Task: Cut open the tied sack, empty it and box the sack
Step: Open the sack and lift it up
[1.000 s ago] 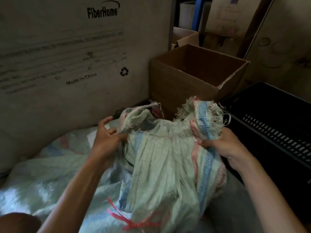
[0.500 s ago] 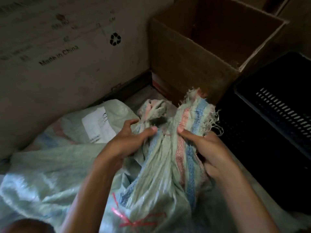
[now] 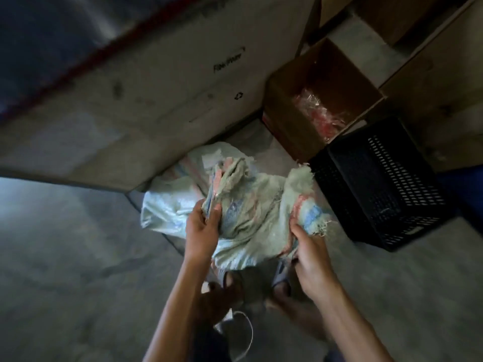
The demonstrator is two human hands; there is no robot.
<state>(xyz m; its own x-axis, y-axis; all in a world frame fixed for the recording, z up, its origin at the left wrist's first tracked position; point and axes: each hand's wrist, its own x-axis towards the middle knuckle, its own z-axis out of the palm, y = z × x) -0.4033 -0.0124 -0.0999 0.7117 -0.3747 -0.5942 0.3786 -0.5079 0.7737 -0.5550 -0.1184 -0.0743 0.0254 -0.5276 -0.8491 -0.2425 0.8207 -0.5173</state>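
Above the concrete floor [image 3: 78,257], between the two hands, the woven sack [image 3: 251,226] is held bunched and slack, well short of the open cardboard box [image 3: 292,118] beyond it. The left hand [image 3: 202,231] is closed on a gathered fold near the frayed mouth; the right hand [image 3: 311,257] is closed on the striped, fraying edge. The material is judged light, soft and limp, with a slick weave liable to slide through a loose hold. Loose threads at the cut edges are judged prone to snagging, notably on the black crate [image 3: 384,184] beside the box. A hold on bunched, doubled cloth is judged more secure than one on a single frayed edge. A second sack [image 3: 167,205] is seen lying behind on the floor.
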